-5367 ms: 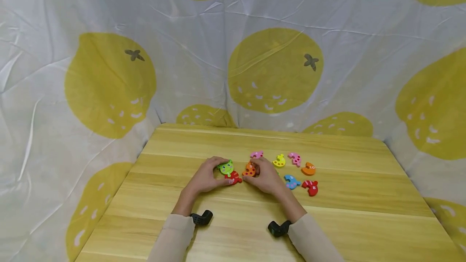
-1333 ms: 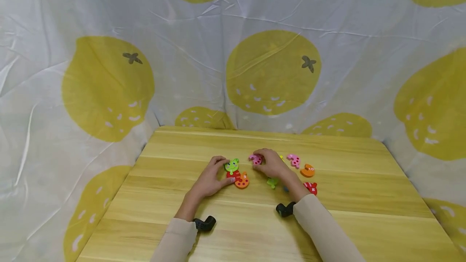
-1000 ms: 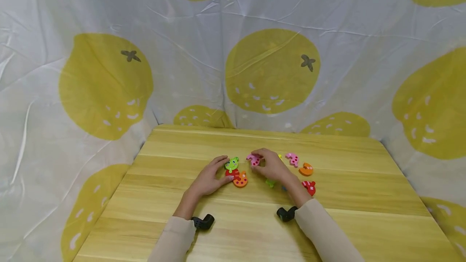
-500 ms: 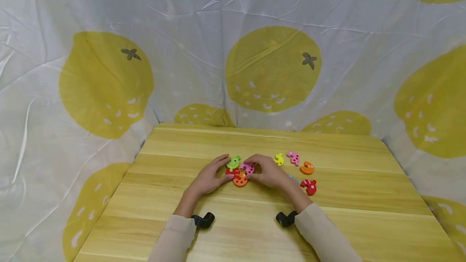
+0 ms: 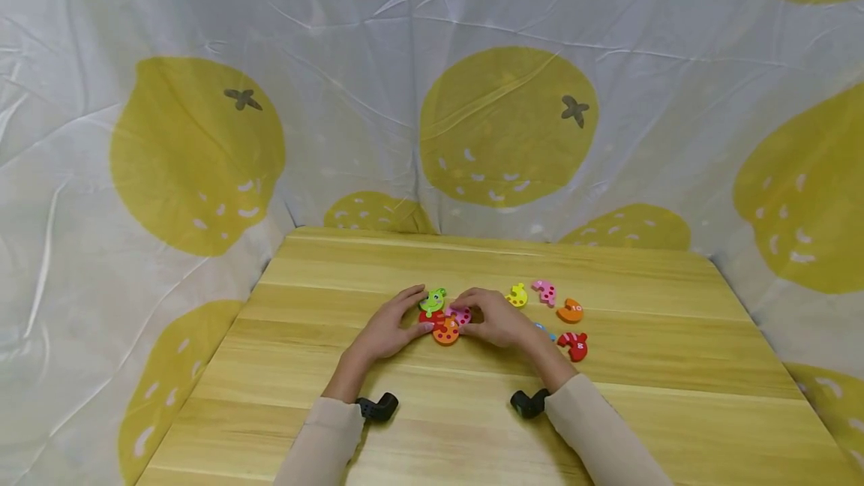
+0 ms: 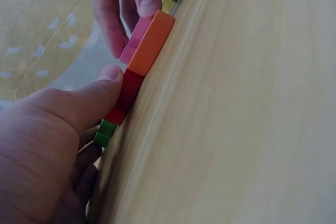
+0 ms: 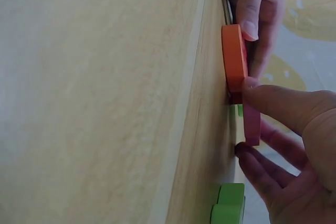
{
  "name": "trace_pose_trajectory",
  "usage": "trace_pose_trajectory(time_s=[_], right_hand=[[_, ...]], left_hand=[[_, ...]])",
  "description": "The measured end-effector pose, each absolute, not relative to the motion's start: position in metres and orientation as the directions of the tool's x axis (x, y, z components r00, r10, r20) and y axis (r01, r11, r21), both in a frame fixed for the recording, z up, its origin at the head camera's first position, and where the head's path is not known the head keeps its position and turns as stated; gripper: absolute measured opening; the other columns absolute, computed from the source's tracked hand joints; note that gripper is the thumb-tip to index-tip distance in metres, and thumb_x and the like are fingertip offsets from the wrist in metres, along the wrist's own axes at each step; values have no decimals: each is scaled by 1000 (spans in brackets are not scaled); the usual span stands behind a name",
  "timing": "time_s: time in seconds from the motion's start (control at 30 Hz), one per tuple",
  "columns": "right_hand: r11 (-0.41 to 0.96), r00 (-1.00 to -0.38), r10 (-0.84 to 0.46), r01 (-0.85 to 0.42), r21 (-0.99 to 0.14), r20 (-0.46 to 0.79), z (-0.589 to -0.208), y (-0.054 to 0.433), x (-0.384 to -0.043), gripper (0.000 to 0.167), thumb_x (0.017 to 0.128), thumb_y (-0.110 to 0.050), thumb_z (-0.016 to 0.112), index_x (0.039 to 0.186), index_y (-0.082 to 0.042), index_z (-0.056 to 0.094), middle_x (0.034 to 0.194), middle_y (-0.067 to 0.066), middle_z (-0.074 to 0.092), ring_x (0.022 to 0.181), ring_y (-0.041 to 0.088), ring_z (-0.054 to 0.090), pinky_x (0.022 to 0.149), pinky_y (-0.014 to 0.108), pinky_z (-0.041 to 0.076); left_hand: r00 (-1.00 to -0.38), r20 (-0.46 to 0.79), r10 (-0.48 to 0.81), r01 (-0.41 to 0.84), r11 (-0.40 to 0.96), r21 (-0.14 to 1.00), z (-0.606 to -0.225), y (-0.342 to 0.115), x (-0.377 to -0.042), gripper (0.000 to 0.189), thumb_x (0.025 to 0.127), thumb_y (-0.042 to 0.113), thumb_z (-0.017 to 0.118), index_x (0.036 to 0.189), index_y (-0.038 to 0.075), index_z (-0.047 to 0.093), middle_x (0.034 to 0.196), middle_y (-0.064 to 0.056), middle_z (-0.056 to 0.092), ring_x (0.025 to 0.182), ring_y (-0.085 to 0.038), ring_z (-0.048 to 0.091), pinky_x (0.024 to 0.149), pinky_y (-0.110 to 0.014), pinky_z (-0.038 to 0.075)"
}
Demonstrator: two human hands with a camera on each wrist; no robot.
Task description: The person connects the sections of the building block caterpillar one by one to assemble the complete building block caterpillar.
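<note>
My left hand (image 5: pixel 388 331) holds a row of caterpillar puzzle pieces, with its thumb on the red piece (image 6: pixel 127 98) and its fingers around the green smiling head (image 5: pixel 432 301). The orange dotted piece (image 5: pixel 445 333), numbered 3, joins the red one. Between thumb and fingers, my right hand (image 5: pixel 498 319) pinches a pink dotted piece (image 5: pixel 463 316) against the orange piece's right upper side. In the right wrist view this pink piece (image 7: pixel 252 124) sits slightly higher than the orange piece (image 7: pixel 234 59); whether it is fully seated I cannot tell.
Loose pieces lie to the right: yellow (image 5: pixel 517 295), pink (image 5: pixel 545 292), orange numbered 10 (image 5: pixel 571 310), red numbered 8 (image 5: pixel 574 346), and a blue one (image 5: pixel 544 331) partly behind my right arm. A green piece (image 7: pixel 228 203) shows in the right wrist view. Patterned cloth (image 5: pixel 506 126) surrounds the wooden table (image 5: pixel 445 426).
The orange piece, earlier in my right hand, now joins the red one. My right hand has brought the pink piece left and nearer, up against the orange piece. My left hand keeps its hold.
</note>
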State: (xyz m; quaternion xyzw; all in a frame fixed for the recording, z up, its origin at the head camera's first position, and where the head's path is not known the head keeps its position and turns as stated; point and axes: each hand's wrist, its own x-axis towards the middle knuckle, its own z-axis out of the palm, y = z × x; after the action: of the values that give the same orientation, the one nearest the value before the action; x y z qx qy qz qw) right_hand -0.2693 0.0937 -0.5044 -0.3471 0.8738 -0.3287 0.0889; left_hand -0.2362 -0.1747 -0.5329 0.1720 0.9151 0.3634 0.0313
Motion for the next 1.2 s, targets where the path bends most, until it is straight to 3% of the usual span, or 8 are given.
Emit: trace_pose_trajectory(time_s=[0.37, 0.73, 0.87, 1.0, 1.2], right_hand=[[552, -744, -667, -516, -655, 24, -507, 96, -268, 41, 99, -20, 70, 138, -11, 66, 140, 6, 61, 132, 26, 57, 114, 48, 45], [561, -762, -646, -518, -646, 50, -514, 98, -268, 39, 98, -23, 72, 136, -14, 68, 139, 5, 64, 135, 28, 53, 117, 52, 40], [532, -776, -629, -464, -708, 35, -510, 101, -266, 48, 97, -20, 72, 143, -13, 61, 145, 6, 61, 139, 29, 52, 120, 53, 38], [504, -808, -588, -405, -763, 40, -503, 111, -265, 50, 98, -17, 70, 146, -10, 56, 149, 7, 58, 139, 33, 53, 118, 54, 41], [518, -824, -562, -420, -745, 73, -494, 132, -261, 50, 100, -23, 69, 145, -7, 57, 148, 11, 59, 135, 38, 55, 114, 55, 45]], left_hand=[[-939, 61, 339, 289, 677, 677, -534, -175, -236, 70, 97, 45, 70, 156, 16, 47, 168, 3, 35, 155, -29, 32, 125, -55, 29], [-938, 74, 338, 296, 674, 677, -534, -174, -237, 69, 97, 45, 70, 156, 16, 48, 167, 3, 35, 155, -29, 33, 124, -55, 30], [-938, 90, 335, 302, 661, 687, -534, -176, -237, 74, 95, 46, 72, 157, 17, 45, 168, 4, 34, 155, -27, 31, 124, -55, 30], [-937, 111, 330, 305, 625, 718, -532, -177, -236, 77, 93, 47, 74, 158, 20, 43, 168, 3, 34, 155, -27, 31, 124, -56, 29], [-930, 175, 323, 333, 541, 772, -528, -176, -238, 71, 95, 38, 75, 157, 20, 46, 165, 1, 37, 155, -29, 31, 125, -57, 26]])
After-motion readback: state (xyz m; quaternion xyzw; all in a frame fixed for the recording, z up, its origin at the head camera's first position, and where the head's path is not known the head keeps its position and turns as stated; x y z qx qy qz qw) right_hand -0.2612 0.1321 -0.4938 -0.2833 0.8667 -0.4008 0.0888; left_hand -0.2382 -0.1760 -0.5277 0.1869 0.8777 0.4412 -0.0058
